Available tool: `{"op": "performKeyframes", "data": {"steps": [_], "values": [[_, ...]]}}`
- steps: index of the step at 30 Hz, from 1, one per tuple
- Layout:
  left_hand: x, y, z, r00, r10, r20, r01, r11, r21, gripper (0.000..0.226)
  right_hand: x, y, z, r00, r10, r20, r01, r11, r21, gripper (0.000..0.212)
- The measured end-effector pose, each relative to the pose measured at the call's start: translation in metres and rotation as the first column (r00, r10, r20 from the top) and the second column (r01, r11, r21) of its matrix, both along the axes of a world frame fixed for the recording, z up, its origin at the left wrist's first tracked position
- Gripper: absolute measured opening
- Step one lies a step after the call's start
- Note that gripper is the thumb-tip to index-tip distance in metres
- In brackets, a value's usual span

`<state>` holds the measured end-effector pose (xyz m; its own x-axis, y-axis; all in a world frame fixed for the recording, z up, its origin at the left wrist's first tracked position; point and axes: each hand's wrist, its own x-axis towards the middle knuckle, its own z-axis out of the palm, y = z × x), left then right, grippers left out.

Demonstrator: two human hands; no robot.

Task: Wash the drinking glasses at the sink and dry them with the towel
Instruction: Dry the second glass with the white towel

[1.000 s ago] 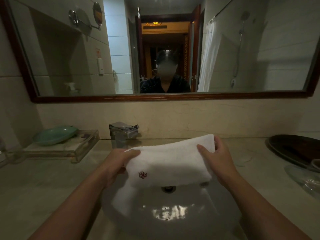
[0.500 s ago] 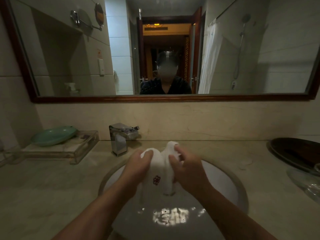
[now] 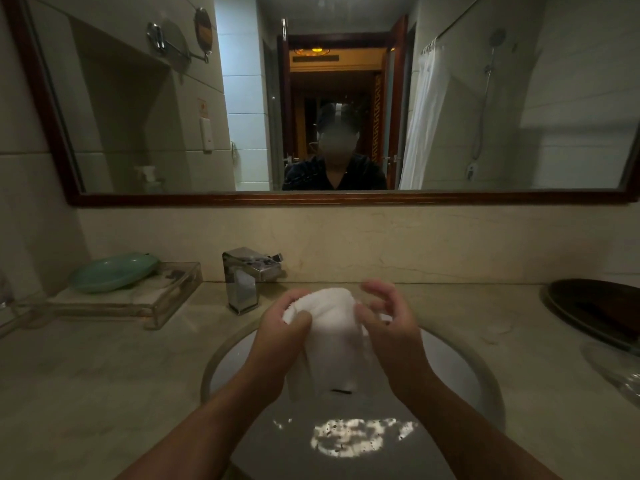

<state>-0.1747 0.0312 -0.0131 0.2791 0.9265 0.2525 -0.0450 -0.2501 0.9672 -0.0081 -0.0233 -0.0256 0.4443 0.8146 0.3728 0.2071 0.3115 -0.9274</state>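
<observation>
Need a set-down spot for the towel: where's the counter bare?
Widest bare counter: front-left, between clear tray and basin. Narrower strip between basin and dark plate on the right. Crowded: back left (tray, green dish), faucet behind the basin, far right edge (plate, clear glassware). The towel hangs over the basin.

Dim, murky light, wide-angle bowing at the edges, one bright mottled glare patch in the sink (image 3: 460,368).

The towel (image 3: 332,317) is white, the dish (image 3: 114,273) pale green, the tray (image 3: 588,306) dark brown, the tap (image 3: 242,282) chrome.
</observation>
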Motion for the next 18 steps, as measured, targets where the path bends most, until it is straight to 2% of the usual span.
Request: {"op": "performKeyframes", "data": {"steps": [2,4,6,8,9,12,14,16,17,18], "values": [[0.0,-0.003,0.003,0.997,-0.076,0.014,0.076,0.997,0.011,0.031,0.006,0.002,-0.007,0.945,0.21,-0.25,-0.263,0.944,-0.199,0.071],[0.0,-0.002,0.001,0.995,-0.098,0.024,0.098,0.995,-0.018,0.031,0.007,0.0,-0.012,0.892,0.361,-0.272,-0.429,0.866,-0.258,0.081],[-0.002,-0.001,0.001,0.994,-0.105,0.029,0.107,0.992,-0.064,0.025,0.006,-0.002,-0.012,0.911,0.345,-0.226,-0.393,0.891,-0.226,0.077],[-0.004,0.001,0.0,0.994,-0.112,0.007,0.112,0.988,-0.102,0.018,0.003,-0.001,-0.011,0.957,0.225,-0.183,-0.258,0.95,-0.178,0.08],[-0.005,0.002,0.0,0.993,-0.116,-0.011,0.114,0.986,-0.12,0.016,-0.001,-0.002,-0.009,0.972,0.183,-0.146,-0.204,0.969,-0.142,0.074],[-0.003,-0.004,0.002,0.989,-0.148,-0.014,0.144,0.978,-0.148,0.02,-0.013,-0.008,0.001,0.997,0.078,-0.008,-0.078,0.995,-0.064,0.035],[-0.001,-0.005,0.003,0.993,-0.119,-0.005,0.119,0.989,-0.089,0.019,-0.015,-0.01,0.009,0.999,0.029,0.018,-0.028,0.999,-0.029,0.026],[0.001,-0.011,0.007,0.995,-0.098,-0.03,0.098,0.995,-0.008,0.011,-0.015,-0.01,0.012,0.995,0.063,-0.08,-0.068,0.996,-0.06,0.041],[0.003,-0.016,0.008,0.995,-0.098,-0.033,0.099,0.995,0.031,0.022,-0.017,-0.008,0.009,0.965,0.13,-0.226,-0.154,0.984,-0.091,0.051],[0.006,-0.022,0.01,0.993,-0.111,-0.034,0.114,0.991,0.068,0.031,-0.02,-0.006,0.008,0.894,0.207,-0.397,-0.272,0.956,-0.114,0.06]]}}
